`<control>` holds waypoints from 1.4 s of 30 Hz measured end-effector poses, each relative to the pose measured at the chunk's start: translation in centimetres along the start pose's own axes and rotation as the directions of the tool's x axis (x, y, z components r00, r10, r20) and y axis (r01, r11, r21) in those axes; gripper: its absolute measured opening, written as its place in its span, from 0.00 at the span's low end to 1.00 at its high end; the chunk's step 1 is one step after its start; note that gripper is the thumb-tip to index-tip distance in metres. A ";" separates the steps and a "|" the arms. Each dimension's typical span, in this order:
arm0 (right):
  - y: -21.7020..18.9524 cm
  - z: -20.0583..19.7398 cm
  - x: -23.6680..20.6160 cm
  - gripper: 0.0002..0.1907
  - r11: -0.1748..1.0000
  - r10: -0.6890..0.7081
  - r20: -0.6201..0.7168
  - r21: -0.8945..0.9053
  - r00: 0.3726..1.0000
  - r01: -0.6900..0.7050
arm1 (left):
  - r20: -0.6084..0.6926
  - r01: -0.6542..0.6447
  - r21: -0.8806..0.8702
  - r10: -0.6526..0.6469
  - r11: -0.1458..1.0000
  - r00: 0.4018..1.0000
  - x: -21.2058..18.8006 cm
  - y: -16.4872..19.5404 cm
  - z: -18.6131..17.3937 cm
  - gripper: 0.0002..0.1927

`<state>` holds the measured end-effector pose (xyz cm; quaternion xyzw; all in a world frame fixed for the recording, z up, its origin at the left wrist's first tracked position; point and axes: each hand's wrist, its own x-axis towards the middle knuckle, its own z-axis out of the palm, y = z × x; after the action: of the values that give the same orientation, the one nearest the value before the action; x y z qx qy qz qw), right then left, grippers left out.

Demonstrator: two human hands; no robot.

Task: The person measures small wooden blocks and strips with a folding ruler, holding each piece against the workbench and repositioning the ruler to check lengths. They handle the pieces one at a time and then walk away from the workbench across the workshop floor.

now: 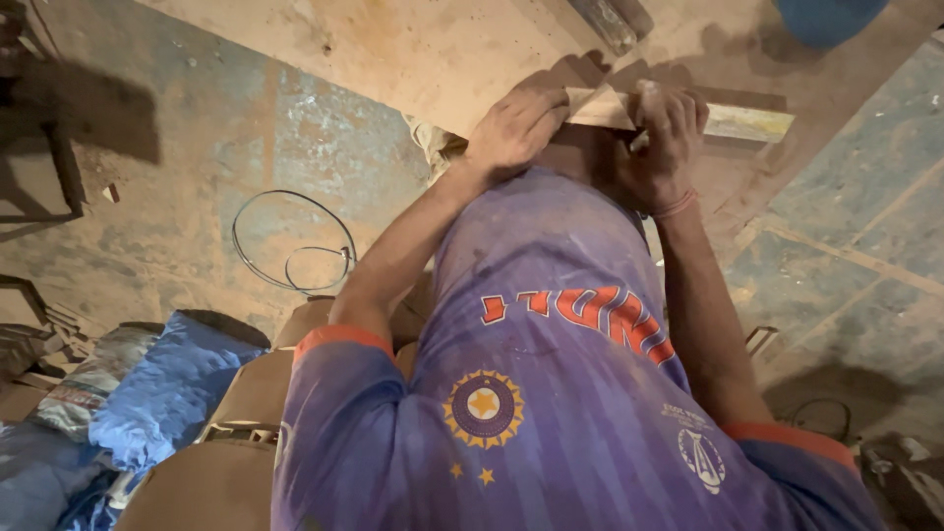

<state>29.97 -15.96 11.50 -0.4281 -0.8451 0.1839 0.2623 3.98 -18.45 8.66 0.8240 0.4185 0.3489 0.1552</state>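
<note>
Strip of pale wood, flat on the plywood sheet, far end projecting to the right past the hands. Gripped at the near end by both hands, close together just beyond the purple jersey.

Left hand: palm down, fingers closed over the strip, pressing it to the sheet.

Right hand: curled tightly around the strip, or around something small held against it; cannot tell which, contents hidden by the fingers. Red thread at the wrist.

Status, judged from this view: positioning and clamping by hand done; working of the strip apparently early or under way. No finished cut, joint or mark visible on the exposed length.

Nearby, untouched: wire loop on the floor, blue cloth at lower left.
</note>
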 end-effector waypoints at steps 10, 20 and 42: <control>0.0 0.1 -0.4 0.30 0.998 -0.040 -0.028 -0.043 0.999 0.039 | -0.006 0.013 -0.012 -0.013 1.000 1.000 0.6 0.3 -0.4 0.15; -0.8 0.2 0.1 0.19 0.998 0.051 -0.034 -0.030 0.998 -0.052 | -0.013 0.012 0.012 -0.012 1.000 1.000 0.2 -0.1 0.3 0.14; -0.8 -0.5 0.6 0.22 0.998 0.029 -0.020 0.060 0.999 -0.028 | 0.068 0.126 -0.059 -0.122 0.990 0.990 1.1 0.6 -0.4 0.37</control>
<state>29.51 -15.88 12.50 -0.4341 -0.8302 0.2081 0.2811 4.53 -17.90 9.76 0.8019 0.4523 0.3249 0.2162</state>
